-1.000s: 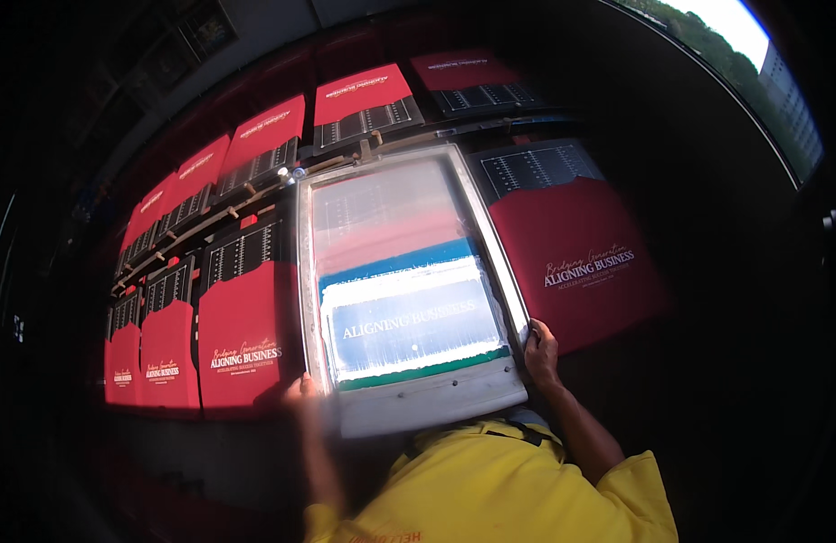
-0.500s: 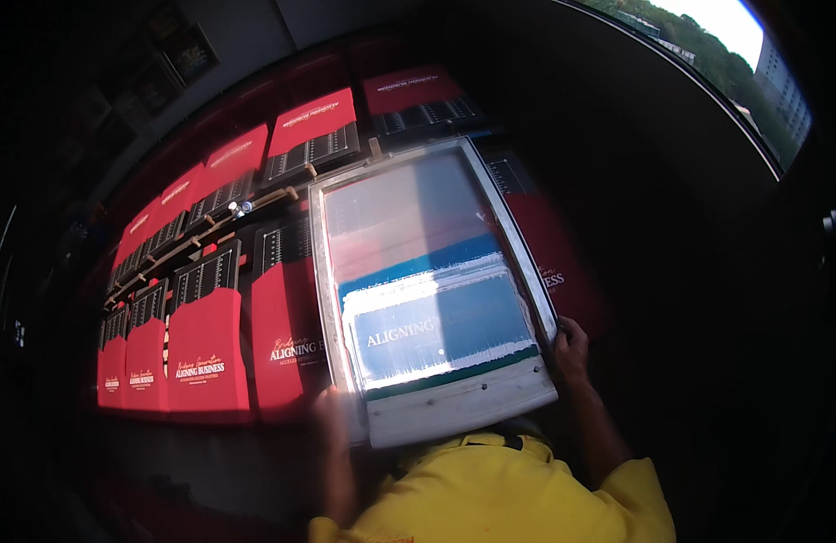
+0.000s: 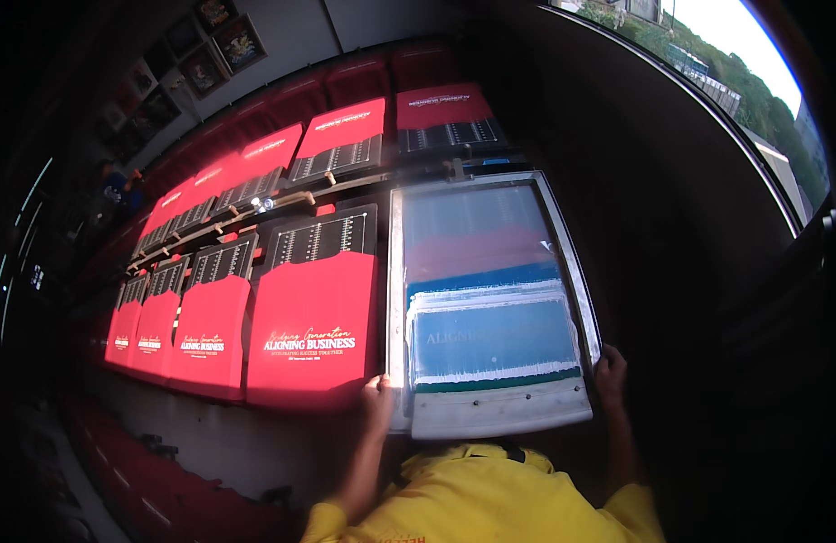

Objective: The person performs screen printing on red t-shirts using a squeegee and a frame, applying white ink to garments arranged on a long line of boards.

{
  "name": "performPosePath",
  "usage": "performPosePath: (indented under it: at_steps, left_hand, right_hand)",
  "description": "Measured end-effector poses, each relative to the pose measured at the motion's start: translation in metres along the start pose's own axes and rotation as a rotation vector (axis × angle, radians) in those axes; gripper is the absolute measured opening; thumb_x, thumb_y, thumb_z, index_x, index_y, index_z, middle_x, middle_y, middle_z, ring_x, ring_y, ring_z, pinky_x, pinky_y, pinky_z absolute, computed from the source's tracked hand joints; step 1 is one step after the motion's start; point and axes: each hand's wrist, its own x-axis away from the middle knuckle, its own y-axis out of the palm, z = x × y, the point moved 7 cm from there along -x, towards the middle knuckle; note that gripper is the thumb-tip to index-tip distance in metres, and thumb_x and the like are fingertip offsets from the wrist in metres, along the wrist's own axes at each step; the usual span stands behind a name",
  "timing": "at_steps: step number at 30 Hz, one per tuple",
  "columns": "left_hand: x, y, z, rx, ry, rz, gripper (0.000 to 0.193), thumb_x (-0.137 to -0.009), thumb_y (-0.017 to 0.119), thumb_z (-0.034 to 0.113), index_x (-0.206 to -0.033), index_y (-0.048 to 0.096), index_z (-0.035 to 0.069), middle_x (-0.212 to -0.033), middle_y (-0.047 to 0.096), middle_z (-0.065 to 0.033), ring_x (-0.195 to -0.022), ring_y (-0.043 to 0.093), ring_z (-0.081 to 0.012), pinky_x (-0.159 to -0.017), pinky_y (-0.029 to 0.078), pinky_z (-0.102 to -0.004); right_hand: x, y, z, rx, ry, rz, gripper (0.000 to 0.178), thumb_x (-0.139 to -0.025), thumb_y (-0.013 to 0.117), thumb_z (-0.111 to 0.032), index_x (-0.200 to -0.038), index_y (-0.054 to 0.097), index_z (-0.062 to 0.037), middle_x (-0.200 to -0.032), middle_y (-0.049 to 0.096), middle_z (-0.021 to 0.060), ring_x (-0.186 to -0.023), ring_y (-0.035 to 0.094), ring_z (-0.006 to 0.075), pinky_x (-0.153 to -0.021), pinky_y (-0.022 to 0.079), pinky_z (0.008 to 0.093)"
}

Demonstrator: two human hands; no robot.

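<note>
Both of my hands grip a screen-printing frame (image 3: pixel 504 412) in front of my yellow shirt. It has a metal rim, a see-through mesh in its far half and a blue stencil area (image 3: pixel 490 353) edged with white ink nearer me. My left hand (image 3: pixel 377 403) is closed round the left side near the bottom corner. On the right side, my right hand (image 3: pixel 611 376) is closed round the rim, its fingers partly in shadow. Beneath the mesh, a red fabric piece on a dark board shows through faintly. Just left lies a red printed fabric piece (image 3: pixel 311 308) on a black board.
More red printed fabric pieces on black boards (image 3: pixel 210 321) line up leftward, with a second row (image 3: pixel 341 131) beyond a rail (image 3: pixel 291 201). A person (image 3: pixel 119 190) stands far left. Framed pictures (image 3: pixel 240 43) hang on the wall; a window (image 3: pixel 735 81) is at upper right.
The screen frame has moved right in view and straightened from a tilt, both hands still on it. The red piece to its left is now fully uncovered. My view has shifted too.
</note>
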Motion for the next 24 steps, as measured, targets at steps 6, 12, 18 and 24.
performPosePath:
  at_steps: [6,12,18,24]
  left_hand:
    - [0.001,0.001,0.009,0.042,-0.108,-0.044,0.032,-0.094,0.05,0.022,-0.083,0.063,-0.004,-0.064,0.062,-0.0083,-0.06,0.057,-0.0134,-0.056,0.044,-0.0339]
    - [-0.001,0.004,-0.002,0.189,-0.137,-0.08,0.03,-0.096,0.051,0.022,-0.079,0.063,0.0,-0.063,0.058,-0.0024,-0.056,0.053,-0.01,-0.051,0.041,-0.0288]
    - [0.0,0.008,-0.004,0.251,-0.189,-0.113,0.029,-0.098,0.051,0.02,-0.083,0.064,-0.001,-0.065,0.059,-0.0013,-0.057,0.053,-0.0089,-0.051,0.041,-0.0276]
    - [-0.001,0.0,0.0,0.146,-0.153,-0.122,0.03,-0.099,0.051,0.02,-0.083,0.064,-0.001,-0.066,0.061,-0.0025,-0.058,0.056,-0.0101,-0.053,0.043,-0.028]
  right_hand:
    - [-0.006,0.007,-0.015,0.025,-0.148,0.067,0.027,-0.089,0.049,0.002,-0.11,0.064,0.0063,-0.09,0.067,0.0107,-0.076,0.061,0.0142,-0.069,0.05,0.028]
    - [-0.007,0.009,-0.025,0.079,-0.174,0.088,0.027,-0.088,0.05,0.002,-0.11,0.064,0.0065,-0.094,0.068,0.0129,-0.08,0.063,0.0167,-0.074,0.051,0.0308]
    - [-0.007,0.009,-0.003,0.009,-0.084,0.081,0.025,-0.088,0.051,0.001,-0.109,0.064,0.0075,-0.093,0.068,0.0133,-0.079,0.062,0.0159,-0.072,0.051,0.0298]
    - [-0.007,0.013,-0.012,-0.004,-0.021,0.04,0.025,-0.089,0.05,0.001,-0.108,0.064,0.0084,-0.09,0.068,0.013,-0.078,0.062,0.0151,-0.07,0.051,0.0293]
